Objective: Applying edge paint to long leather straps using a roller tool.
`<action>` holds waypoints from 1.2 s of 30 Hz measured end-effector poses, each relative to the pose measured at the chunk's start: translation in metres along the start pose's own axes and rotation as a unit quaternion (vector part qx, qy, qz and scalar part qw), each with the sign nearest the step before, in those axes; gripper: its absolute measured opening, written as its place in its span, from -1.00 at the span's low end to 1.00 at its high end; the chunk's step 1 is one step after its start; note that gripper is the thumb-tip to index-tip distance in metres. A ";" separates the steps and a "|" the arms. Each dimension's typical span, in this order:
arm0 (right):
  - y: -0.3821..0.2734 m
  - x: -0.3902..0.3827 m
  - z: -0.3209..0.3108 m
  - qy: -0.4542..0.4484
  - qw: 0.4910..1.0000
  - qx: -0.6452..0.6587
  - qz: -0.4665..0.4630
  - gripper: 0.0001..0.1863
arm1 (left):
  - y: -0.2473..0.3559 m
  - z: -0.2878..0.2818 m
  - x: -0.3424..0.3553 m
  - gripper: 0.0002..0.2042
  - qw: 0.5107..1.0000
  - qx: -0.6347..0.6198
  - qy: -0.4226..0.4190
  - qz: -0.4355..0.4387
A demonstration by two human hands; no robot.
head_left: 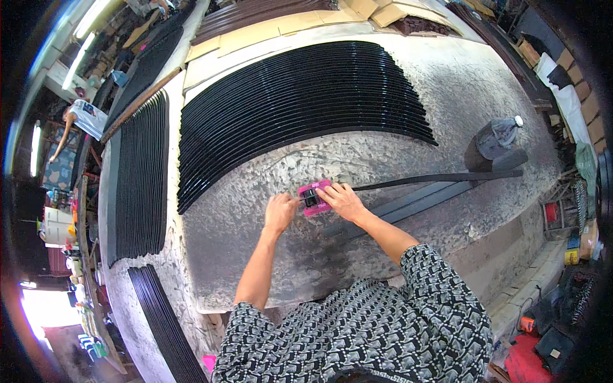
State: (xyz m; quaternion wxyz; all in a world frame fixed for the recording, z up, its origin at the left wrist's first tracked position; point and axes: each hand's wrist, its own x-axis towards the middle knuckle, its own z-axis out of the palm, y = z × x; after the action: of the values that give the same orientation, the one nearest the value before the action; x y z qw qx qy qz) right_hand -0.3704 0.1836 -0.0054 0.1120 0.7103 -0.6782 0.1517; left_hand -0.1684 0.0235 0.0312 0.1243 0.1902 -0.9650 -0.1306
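My L hand (281,212) has its fingers bent in toward the thumb, just L of the pink-and-black block (313,198); can't tell if they pinch anything or how tightly they close; my R hand (343,202) is part-curled, fingers & thumb gripping the block's R end; the block sits between both hands, over the near half of the mottled worktop (255,262); a long black strip (434,179) runs from just by my R hand out to the R; below it lie flat grey bars (415,207), set at a slant; nr the strip's far end stands a cloudy plastic bottle (498,137) w/ a white cap; beyond my hands, a broad curved-looking row of glossy black strips (300,96) lies side by side; to the L, another row of dark strips (140,185), plus a narrow black bundle (163,319) lower down; at the far edge, cardboard sheets (287,23) & brown strips (255,18); way off L, a person in a light shirt (89,118), one arm out.
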 end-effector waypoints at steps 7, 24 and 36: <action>0.004 -0.004 -0.005 0.044 0.999 0.012 -0.009 -0.53 | -0.058 -0.053 -0.070 -0.81 0.986 0.145 0.068 -0.036; -0.006 0.000 0.001 0.027 0.999 0.026 0.010 -0.43 | -0.050 -0.031 -0.097 -0.84 0.985 0.102 0.048 -0.129; -0.009 0.008 0.004 0.027 1.000 -0.006 0.010 -0.42 | -0.198 -0.162 -0.314 -0.81 0.922 0.204 0.059 -0.324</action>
State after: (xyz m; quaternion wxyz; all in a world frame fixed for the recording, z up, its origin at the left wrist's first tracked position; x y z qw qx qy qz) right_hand -0.3610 0.1752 -0.0056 0.1327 0.6986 -0.6828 0.1676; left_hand 0.2259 -0.0611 0.0637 0.0901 0.5207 -0.8477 0.0474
